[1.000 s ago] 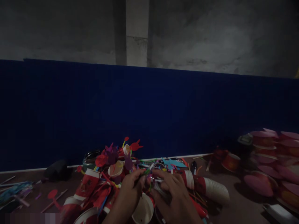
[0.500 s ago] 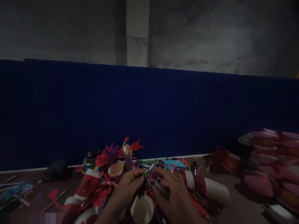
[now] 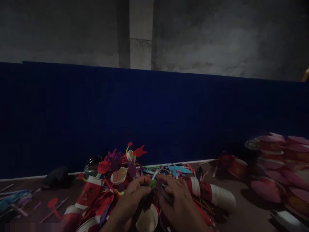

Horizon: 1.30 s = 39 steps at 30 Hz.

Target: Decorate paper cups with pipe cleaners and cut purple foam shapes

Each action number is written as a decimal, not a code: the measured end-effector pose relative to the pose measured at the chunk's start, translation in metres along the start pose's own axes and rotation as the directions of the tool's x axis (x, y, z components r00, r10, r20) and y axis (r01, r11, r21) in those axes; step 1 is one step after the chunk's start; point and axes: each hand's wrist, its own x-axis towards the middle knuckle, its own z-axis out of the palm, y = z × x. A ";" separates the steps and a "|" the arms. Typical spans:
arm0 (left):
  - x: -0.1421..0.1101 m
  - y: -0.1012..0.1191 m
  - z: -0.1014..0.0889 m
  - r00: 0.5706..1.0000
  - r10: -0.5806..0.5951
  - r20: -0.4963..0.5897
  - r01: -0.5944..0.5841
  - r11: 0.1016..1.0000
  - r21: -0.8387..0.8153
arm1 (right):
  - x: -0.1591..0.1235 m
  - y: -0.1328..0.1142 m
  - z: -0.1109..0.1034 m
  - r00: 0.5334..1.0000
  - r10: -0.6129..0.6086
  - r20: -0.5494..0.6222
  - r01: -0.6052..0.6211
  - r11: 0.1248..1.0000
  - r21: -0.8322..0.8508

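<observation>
Your left hand (image 3: 131, 201) had its thumb and forefinger pinched on a small green piece (image 3: 153, 183), up in the gap between your two hands. Your right hand (image 3: 177, 196) was curled close beside it; whether its fingers were clamped on anything, you could not tell. The piece showed bright green at one end, with purple next to it, the rest hidden by fingers and shadow. Just beneath, a pale open cup (image 3: 146, 220) crowded your wrists. To the left lay a heap with a red-and-white cup (image 3: 88, 190), and behind it a dark jar (image 3: 93, 166). On the far side was a light-blue cutout (image 3: 178, 169); to the right, a nested cup stack (image 3: 223, 196) on its side. Farther right stood pink-topped red tubs (image 3: 270, 143), and a blue partition (image 3: 120, 112) closed off the far edge.
</observation>
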 end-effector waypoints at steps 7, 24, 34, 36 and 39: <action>0.001 -0.004 -0.002 0.999 0.035 0.008 -0.036 0.997 0.067 | -0.001 0.002 0.001 1.000 0.021 -0.001 -0.021 1.000 0.005; -0.004 -0.001 0.009 0.983 0.182 -0.034 -0.166 0.946 0.279 | -0.005 -0.006 0.003 0.994 0.013 -0.108 -0.002 0.995 0.099; -0.006 0.000 0.010 0.941 0.338 0.008 -0.292 0.803 0.520 | -0.004 -0.008 -0.006 0.998 -0.060 -0.019 0.062 0.993 0.100; -0.006 -0.001 0.009 0.922 0.387 -0.010 -0.319 0.774 0.547 | -0.004 -0.010 -0.009 0.992 -0.125 0.029 0.122 0.989 0.089; -0.005 -0.002 0.008 0.922 0.385 -0.049 -0.304 0.795 0.525 | -0.004 -0.009 -0.010 0.993 -0.105 0.049 0.102 0.993 0.060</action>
